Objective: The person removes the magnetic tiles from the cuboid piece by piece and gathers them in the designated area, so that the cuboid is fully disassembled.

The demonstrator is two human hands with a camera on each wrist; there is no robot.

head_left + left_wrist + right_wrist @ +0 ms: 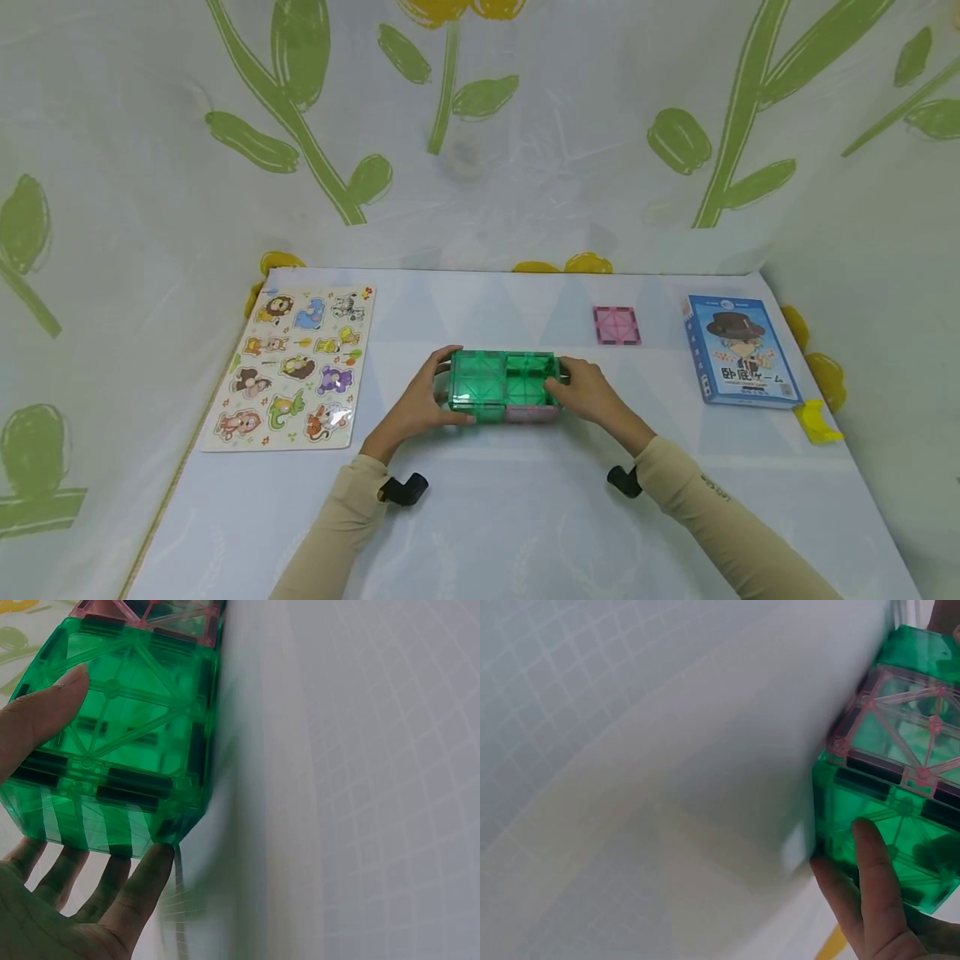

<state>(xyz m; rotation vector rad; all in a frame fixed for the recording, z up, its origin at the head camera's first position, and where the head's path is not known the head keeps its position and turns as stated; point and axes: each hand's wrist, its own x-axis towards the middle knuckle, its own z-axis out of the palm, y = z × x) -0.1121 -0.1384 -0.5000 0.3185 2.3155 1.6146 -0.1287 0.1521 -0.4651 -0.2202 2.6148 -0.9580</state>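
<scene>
A long box of clear green magnetic tiles [478, 385] lies on the table between both hands. One pink tile [907, 724] forms the right part of its near side. The box's top is covered at left, while the right part looks open. My left hand [417, 402] grips the left end, its thumb on the near green side [127, 697] and its fingers around the end. My right hand [592, 393] holds the right end. Its thumb bends over the top edge, and its fingers lie against the outer end wall [911, 840].
Behind the box, to the right, a loose pink square tile [617, 325] lies flat. An animal puzzle board [300, 367] is at left. A blue card-game box [742, 350] stands at right beside a yellow piece [817, 422]. A patterned cloth wall [525, 192] rises behind the table.
</scene>
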